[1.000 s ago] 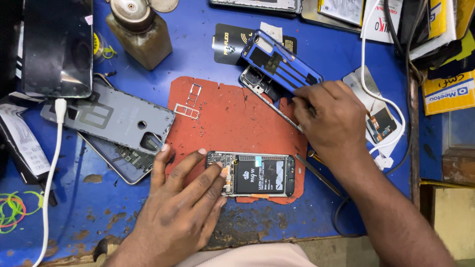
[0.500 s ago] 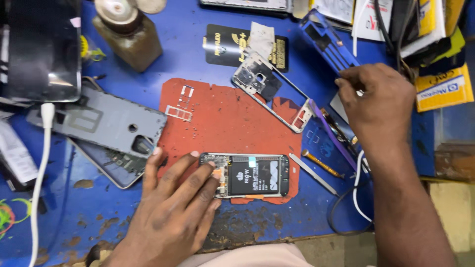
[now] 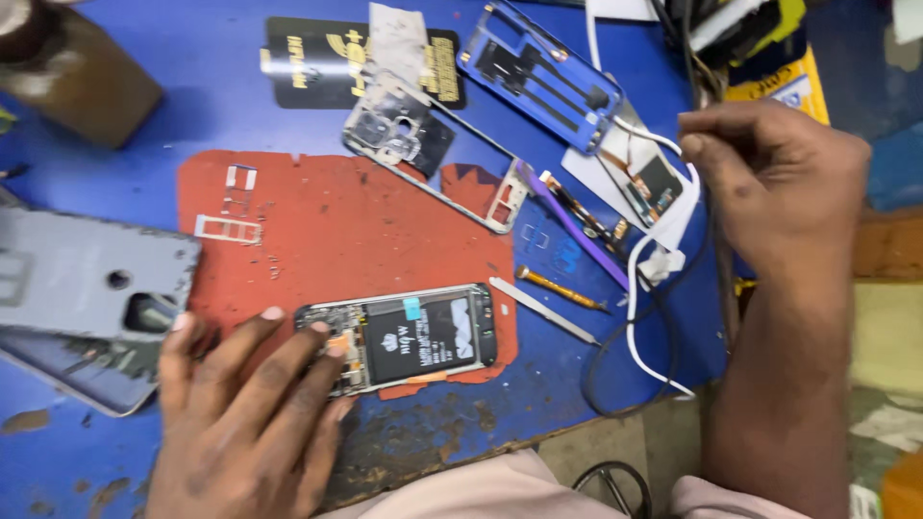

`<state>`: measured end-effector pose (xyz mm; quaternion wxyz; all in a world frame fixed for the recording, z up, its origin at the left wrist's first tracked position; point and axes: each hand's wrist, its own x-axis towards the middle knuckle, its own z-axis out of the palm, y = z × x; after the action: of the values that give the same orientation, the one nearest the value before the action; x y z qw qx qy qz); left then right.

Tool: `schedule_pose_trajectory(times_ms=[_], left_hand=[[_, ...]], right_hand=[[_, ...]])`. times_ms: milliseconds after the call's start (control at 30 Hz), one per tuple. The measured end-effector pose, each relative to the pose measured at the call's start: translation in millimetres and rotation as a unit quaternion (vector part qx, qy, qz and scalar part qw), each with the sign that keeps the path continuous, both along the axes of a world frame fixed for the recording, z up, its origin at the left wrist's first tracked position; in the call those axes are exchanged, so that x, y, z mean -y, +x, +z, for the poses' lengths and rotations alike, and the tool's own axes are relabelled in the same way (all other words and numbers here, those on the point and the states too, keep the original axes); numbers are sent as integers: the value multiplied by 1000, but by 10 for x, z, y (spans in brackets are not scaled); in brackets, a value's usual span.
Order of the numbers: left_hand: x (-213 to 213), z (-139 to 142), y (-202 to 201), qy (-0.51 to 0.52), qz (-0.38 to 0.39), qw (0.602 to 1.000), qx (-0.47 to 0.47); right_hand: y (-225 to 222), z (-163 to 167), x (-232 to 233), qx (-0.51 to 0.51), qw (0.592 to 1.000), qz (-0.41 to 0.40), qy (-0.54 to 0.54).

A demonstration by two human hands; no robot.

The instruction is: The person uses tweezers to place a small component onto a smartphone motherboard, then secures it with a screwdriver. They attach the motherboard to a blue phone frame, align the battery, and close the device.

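Note:
An opened phone (image 3: 413, 336) with its back off and its black battery showing lies on a red mat (image 3: 336, 231). My left hand (image 3: 240, 413) lies flat with fingers spread, and its fingertips press down on the phone's left end. My right hand (image 3: 769, 183) hovers at the right over black and white cables, with its fingers curled. Whatever is inside the curled fingers is hidden. A silver phone mid-frame (image 3: 433, 144) lies at the mat's top edge, left of my right hand.
A blue back cover (image 3: 538, 72) lies at the top. A grey case (image 3: 87, 279) sits at the left and a brown bottle (image 3: 77, 67) at the top left. A metal pry tool (image 3: 543, 309), an orange-handled screwdriver (image 3: 562, 288) and a looping white cable (image 3: 635, 327) lie right of the phone. The blue table's edge runs close below.
My right hand has left the mid-frame and moved right over the cables. My left hand has stayed on the phone. The view has shifted closer and to the right.

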<state>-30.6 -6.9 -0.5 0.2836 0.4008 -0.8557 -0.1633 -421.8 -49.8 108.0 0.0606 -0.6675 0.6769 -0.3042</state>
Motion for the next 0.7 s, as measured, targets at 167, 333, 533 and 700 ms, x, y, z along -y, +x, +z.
schedule_pose_trajectory(times_ms=[167, 333, 533, 700], left_hand=[[-29, -32, -14, 15, 7, 1000, 3], [-12, -11, -10, 9, 4, 1000, 3], [32, 72, 4, 3, -6, 1000, -2], [36, 141, 47, 22, -12, 999, -30]], right_hand=[[-179, 57, -250, 44, 996, -79, 23], [-245, -51, -258, 40, 993, -93, 59], [127, -281, -104, -33, 995, 20, 87], [606, -358, 131, -84, 981, 140, 104]])
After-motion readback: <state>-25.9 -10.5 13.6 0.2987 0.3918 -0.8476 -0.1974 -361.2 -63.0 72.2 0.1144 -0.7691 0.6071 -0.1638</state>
